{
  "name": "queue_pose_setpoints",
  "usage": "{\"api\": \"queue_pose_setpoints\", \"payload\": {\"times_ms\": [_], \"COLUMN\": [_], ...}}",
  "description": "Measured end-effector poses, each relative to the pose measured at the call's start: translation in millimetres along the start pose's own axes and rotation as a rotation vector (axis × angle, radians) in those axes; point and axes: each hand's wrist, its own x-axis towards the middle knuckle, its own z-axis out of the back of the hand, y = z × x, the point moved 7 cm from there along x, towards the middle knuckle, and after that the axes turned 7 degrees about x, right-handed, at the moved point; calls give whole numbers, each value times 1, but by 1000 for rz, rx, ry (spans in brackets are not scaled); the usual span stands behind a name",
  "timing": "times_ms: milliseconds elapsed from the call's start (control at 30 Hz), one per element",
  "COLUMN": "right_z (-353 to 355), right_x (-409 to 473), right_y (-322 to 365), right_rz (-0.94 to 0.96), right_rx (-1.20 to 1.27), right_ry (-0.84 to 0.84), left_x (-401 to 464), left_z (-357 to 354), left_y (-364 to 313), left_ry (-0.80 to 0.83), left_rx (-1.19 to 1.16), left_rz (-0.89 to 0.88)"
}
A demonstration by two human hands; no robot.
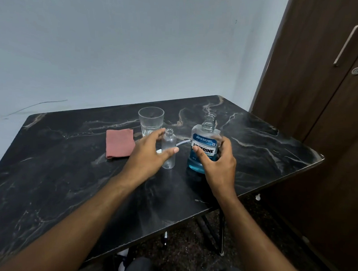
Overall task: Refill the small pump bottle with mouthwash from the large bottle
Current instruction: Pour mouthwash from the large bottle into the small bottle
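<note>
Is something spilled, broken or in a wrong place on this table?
No spill shows. The large bottle looks doubled at its neck, probably motion blur. The white pump tube lies loose on the table behind the small bottle.

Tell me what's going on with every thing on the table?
small bottle: upright, uncapped, looks empty
large bottle: upright, uncapped, partly full of blue liquid
glass: upright, empty
pink cloth: folded flat
left hand: open around small bottle
right hand: curled round large bottle
</note>
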Motion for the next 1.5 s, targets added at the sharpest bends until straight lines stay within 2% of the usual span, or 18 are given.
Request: {"api": "queue_pose_setpoints", "payload": {"times_ms": [167, 300, 433, 567, 700, 1033, 1300, 1500], "right_z": [0, 1, -3, 2, 1, 1, -7, -7], "right_x": [-2, -2, -1, 4, 16, 29, 22, 21], "right_y": [10, 10, 6, 10, 20, 47, 48, 51], "right_rz": [47, 49, 37, 21, 37, 351, 491, 561], "right_rx": [6, 26, 33, 86, 72, -429, -626, -738], "right_ry": [-11, -24, 12, 13, 95, 258, 363, 364], "left_x": [9, 2, -1, -3, -5, -2, -1, 0], "left_z": [-12, -10, -11, -8, -4, -5, -10, -14], "left_y": [0, -5, -12, -11, -8, 1, 1, 4], "left_ry": [-42, -139, -116, -159, -211, -254, -216, -222], "left_rx": [-2, -62, -92, -201, -271, -286, -301, -291], "left_rz": [11, -161, -251, -192, -143, -116, -105, -111]}}
